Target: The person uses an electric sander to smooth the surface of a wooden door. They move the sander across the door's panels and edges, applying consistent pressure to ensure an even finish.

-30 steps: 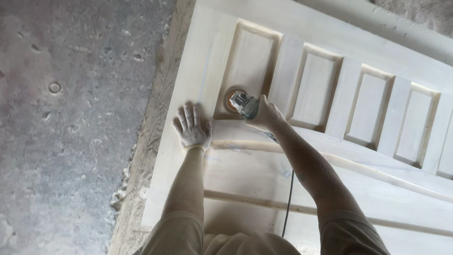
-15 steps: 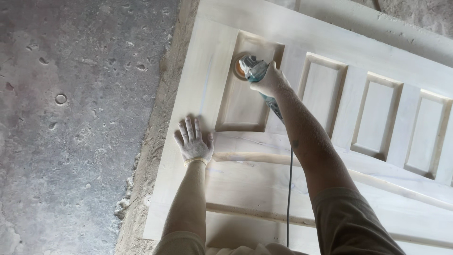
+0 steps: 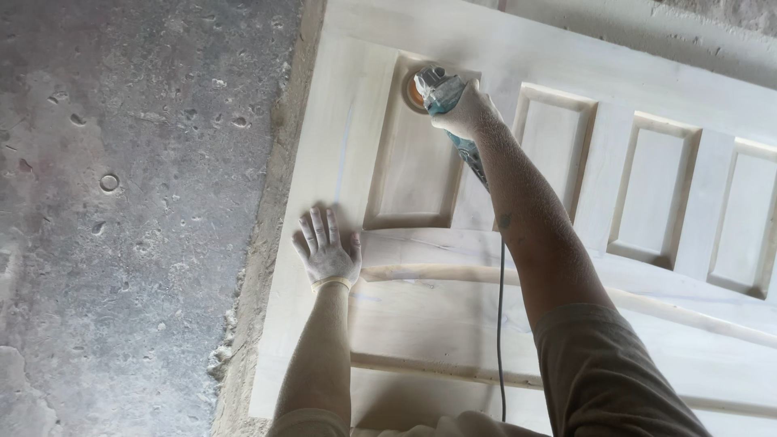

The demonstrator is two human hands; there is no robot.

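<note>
In the head view, a pale unpainted wooden door (image 3: 566, 73) lies flat and fills the right part of the frame. Its surface is smooth and dusty, with a row of rectangular recessed panels that have bevelled edges. The right hand (image 3: 465, 109), bare and covered with fine dust, is closed around the body of a small angle grinder (image 3: 437, 89) in the upper centre of the frame. The grinder has a grey-green housing and a round orange-brown sanding disc, which rests on the top end of the leftmost panel (image 3: 413, 162). A thin dark cable (image 3: 500, 324) runs down from the tool along the right forearm to the lower edge of the frame. The left hand (image 3: 325, 251), in a whitish dusty glove, lies flat on the door frame with the fingers spread, just left of the lower corner of that panel. At the left of the frame is a rough grey concrete floor (image 3: 121, 202) with small pits, and sawdust lies along the door edge.

Compared with half a second ago, the grinder is a little higher on the panel, close to its top edge, and the left hand is in nearly the same place.
</note>
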